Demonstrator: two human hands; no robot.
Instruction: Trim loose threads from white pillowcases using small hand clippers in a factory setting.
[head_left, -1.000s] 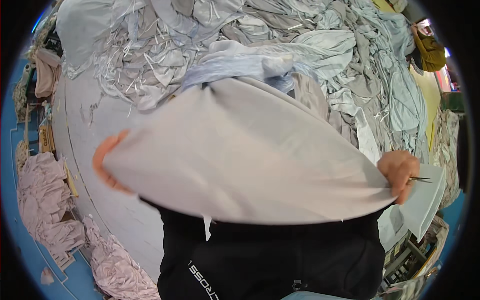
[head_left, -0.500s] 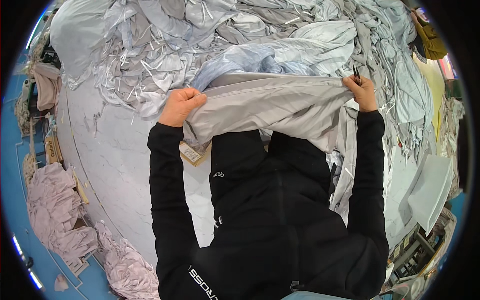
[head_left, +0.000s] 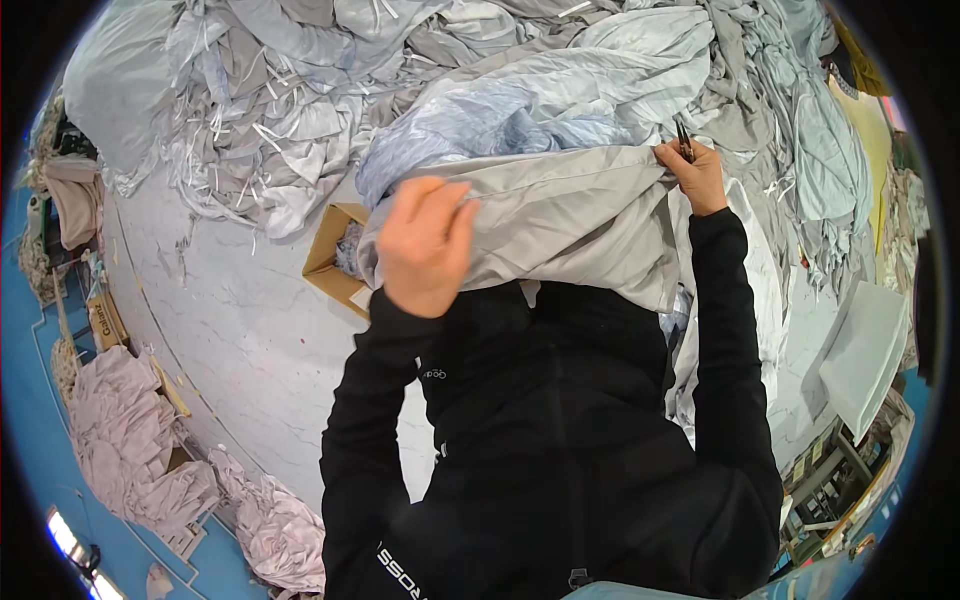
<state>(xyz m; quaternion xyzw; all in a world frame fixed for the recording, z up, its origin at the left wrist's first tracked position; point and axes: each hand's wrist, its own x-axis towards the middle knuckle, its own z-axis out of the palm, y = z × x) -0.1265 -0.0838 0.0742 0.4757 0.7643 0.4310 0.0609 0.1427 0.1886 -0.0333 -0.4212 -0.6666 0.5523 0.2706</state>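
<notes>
A grey cloth (head_left: 560, 215) with a stitched edge lies stretched across my lap. My right hand (head_left: 697, 180) pinches its upper right corner. The same hand carries a small dark pointed tool, seemingly thread snips (head_left: 685, 140), with its tips upward. My left hand (head_left: 428, 245) is over the cloth's left part, blurred, with fingers loosely bent and apart and nothing visible in them. Whether it touches the cloth I cannot tell. Bluish patterned fabric (head_left: 470, 125) lies just beyond the grey cloth's far edge.
A big heap of grey and pale blue fabric (head_left: 300, 75) with white ties covers the far side of the white marbled table (head_left: 240, 340). An open cardboard box (head_left: 325, 255) stands left of my lap. Pink fabric (head_left: 125, 430) is piled at left; a pale sheet (head_left: 865, 355) hangs at right.
My left hand has let go of the cloth's left corner and moved right and nearer over it. My right hand has shifted slightly left, still gripping. More of the cardboard box shows.
</notes>
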